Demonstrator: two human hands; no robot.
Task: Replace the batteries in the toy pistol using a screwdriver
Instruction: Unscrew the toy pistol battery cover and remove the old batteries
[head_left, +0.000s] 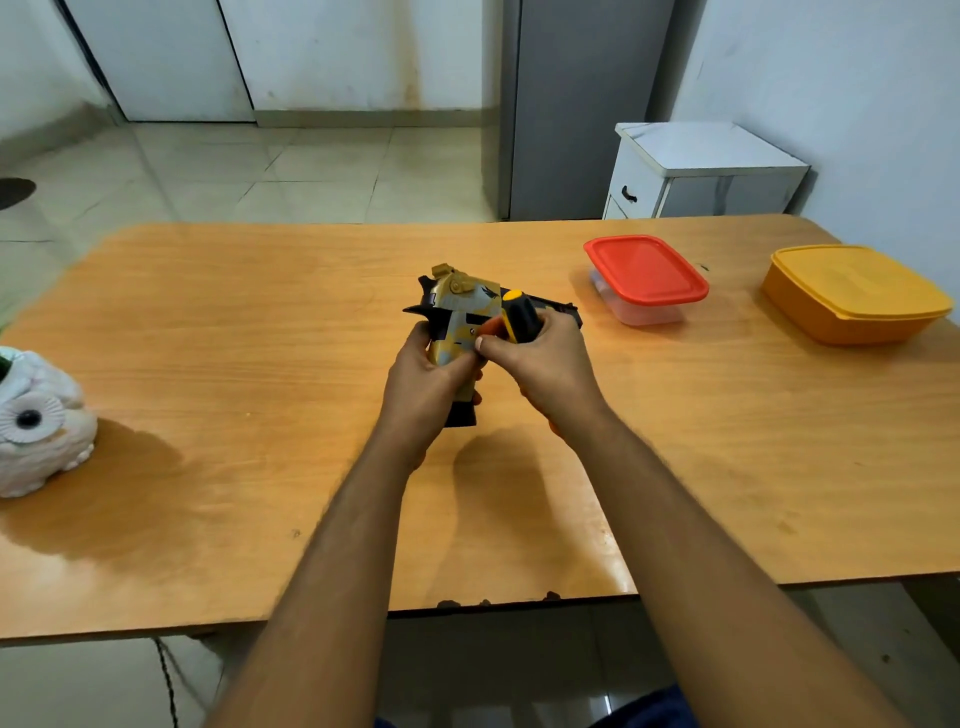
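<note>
From the head view, the toy pistol is held up just above the middle of the wooden table, grip pointing down toward the person. The left hand wraps its fingers round the grip, while the right hand curls round the black-and-yellow handle of the screwdriver, thumb stretched across to touch the pistol's side. The screwdriver's tip is hidden behind the hands, so I cannot tell whether it sits in a screw. The risk, I think, is the tip slipping out of the screw head and scarring the plastic or jabbing the left palm, since the pistol is braced by one hand only; a loosened screw could also drop and roll off the table. To the right of the pistol stand a red-lidded container and, farther right, a yellow container. Well to the pistol's left sits a white owl figure. Beyond the table lie a tiled floor and a small white cabinet.
</note>
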